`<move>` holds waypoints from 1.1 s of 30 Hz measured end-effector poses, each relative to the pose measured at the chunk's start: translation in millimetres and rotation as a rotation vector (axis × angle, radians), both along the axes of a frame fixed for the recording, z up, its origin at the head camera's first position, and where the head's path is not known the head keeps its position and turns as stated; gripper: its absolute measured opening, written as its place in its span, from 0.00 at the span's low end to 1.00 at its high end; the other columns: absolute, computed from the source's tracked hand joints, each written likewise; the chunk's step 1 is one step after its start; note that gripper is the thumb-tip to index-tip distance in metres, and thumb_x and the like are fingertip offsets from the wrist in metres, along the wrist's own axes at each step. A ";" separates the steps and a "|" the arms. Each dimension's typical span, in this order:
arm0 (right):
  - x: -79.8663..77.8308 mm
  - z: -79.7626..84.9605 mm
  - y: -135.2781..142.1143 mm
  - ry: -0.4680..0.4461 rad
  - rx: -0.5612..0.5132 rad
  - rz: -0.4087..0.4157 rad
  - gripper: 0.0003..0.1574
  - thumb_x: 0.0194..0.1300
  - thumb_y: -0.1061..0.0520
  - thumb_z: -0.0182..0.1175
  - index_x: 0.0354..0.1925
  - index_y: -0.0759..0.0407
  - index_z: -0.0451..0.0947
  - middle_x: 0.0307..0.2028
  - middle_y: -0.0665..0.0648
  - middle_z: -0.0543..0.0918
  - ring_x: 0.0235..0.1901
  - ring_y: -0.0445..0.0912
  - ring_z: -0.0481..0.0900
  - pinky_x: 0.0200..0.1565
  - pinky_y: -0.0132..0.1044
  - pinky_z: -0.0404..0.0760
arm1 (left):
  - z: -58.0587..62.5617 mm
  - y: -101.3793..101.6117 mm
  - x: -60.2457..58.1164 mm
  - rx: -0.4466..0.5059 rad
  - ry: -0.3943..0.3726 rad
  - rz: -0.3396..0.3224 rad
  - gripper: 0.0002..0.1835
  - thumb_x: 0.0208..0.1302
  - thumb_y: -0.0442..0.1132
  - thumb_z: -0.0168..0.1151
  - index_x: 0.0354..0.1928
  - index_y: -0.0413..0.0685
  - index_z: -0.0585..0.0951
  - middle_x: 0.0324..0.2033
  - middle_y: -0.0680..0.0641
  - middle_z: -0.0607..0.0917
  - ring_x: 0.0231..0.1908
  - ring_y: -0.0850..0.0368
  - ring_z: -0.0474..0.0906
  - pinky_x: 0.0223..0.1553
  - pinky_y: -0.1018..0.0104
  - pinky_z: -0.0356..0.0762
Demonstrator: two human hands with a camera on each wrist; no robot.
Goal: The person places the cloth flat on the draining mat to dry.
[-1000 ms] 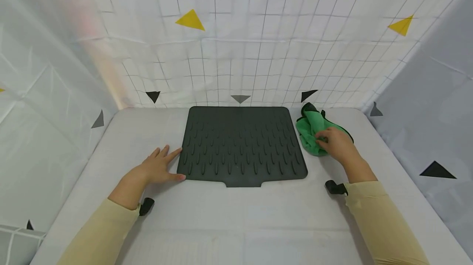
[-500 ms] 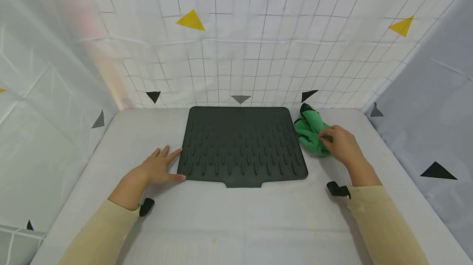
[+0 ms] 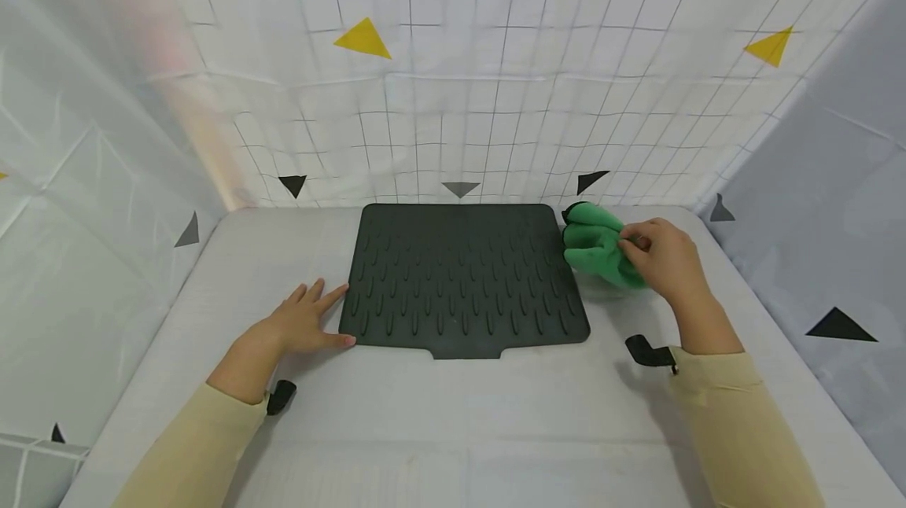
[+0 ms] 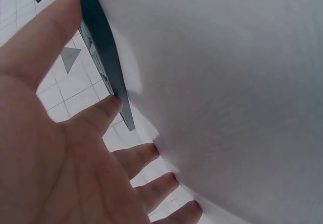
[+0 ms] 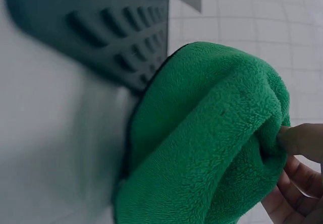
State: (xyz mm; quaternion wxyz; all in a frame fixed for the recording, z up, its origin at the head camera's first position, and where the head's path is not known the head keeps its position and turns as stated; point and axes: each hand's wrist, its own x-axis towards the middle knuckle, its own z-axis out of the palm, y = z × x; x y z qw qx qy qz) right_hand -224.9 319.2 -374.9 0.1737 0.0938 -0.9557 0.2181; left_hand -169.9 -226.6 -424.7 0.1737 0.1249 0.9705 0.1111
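A dark grey rubber mat point(image 3: 463, 280) with rows of raised ridges lies flat on the white table. My left hand point(image 3: 300, 323) spreads its fingers at the mat's left side; the thumb and index fingertip touch the mat's edge, while the other fingertips rest on the table in the left wrist view. A crumpled green cloth point(image 3: 598, 248) with black edging is at the mat's right side. My right hand point(image 3: 665, 260) pinches the cloth between thumb and fingers. In the right wrist view the fluffy green cloth point(image 5: 212, 133) hangs in folds from that pinch.
The white table point(image 3: 467, 429) extends in front of the mat. A white gridded sheet point(image 3: 467, 115) with yellow and dark triangles stands behind. Pale sheets hang on the left point(image 3: 92, 193) and right point(image 3: 814, 233). Each wrist carries a small black camera.
My right hand has gone from reaching into the cloth to lifting part of it, moving slightly right and up. The cloth has bunched up against the mat's edge. The left hand stays put.
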 end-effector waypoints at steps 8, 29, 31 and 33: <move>3.9 24.3 -20.9 0.072 -0.045 0.019 0.08 0.61 0.58 0.60 0.37 0.59 0.82 0.34 0.56 0.78 0.30 0.47 0.71 0.32 0.41 0.67 | 2.4 1.0 0.4 0.003 -0.007 0.004 0.53 0.47 0.71 0.58 0.71 0.54 0.52 0.68 0.30 0.48 0.65 0.26 0.41 0.55 0.29 0.51; -12.3 65.0 -113.3 0.045 -0.264 0.198 0.06 0.61 0.56 0.60 0.36 0.55 0.82 0.36 0.50 0.79 0.33 0.43 0.78 0.37 0.38 0.76 | -1.0 -0.7 0.7 -0.005 0.010 -0.029 0.53 0.49 0.71 0.56 0.71 0.52 0.52 0.68 0.29 0.48 0.64 0.25 0.42 0.57 0.30 0.49; -15.6 63.7 -122.2 0.031 -0.272 0.215 0.06 0.61 0.56 0.61 0.36 0.55 0.82 0.36 0.50 0.79 0.34 0.42 0.78 0.38 0.37 0.76 | -1.1 -0.7 0.3 -0.005 0.009 -0.028 0.53 0.49 0.71 0.56 0.71 0.52 0.52 0.68 0.29 0.48 0.64 0.25 0.42 0.57 0.30 0.49; -19.4 60.8 -131.1 0.013 -0.276 0.236 0.06 0.60 0.56 0.61 0.36 0.55 0.82 0.37 0.50 0.80 0.34 0.43 0.78 0.39 0.38 0.77 | -0.8 -1.0 0.5 -0.007 0.007 -0.024 0.53 0.49 0.71 0.56 0.71 0.52 0.52 0.68 0.30 0.47 0.64 0.25 0.42 0.56 0.30 0.49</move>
